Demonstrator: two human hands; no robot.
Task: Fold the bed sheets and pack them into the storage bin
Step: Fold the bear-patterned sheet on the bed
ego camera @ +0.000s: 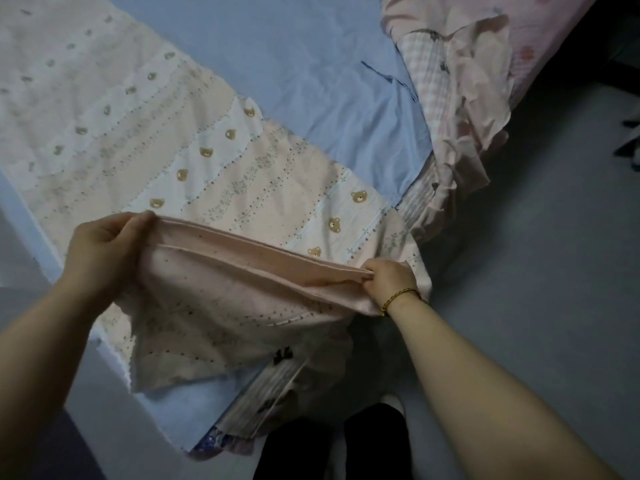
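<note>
Nearest to us we saw the person's legs in black, standing on the grey floor at the corner of the bed. Both bare forearms reached forward from the lower corners of the view, the left rising steeply and the right running diagonally up and inward. The right wrist wore a thin gold bracelet.

The left hand was turned back-up, its fingers curled round one end of the folded pink edge of the sheet, gripping it. The right hand sat lower and farther right, its fingers closed in a pinch on the other end of that edge. Between them the edge ran taut in a straight line, lifted off the bed, with a flap of the cloth hanging beneath it over the bed's corner.

The rest of the sheet, pale with bands of dots, flowers and little bear heads, lay in a long strip away from the hands, across the bed toward the far left. Beyond it showed the bed's blue cover. At the far right a crumpled pink pile of bedding sat on the bed's edge, spilling down toward the floor.
</note>
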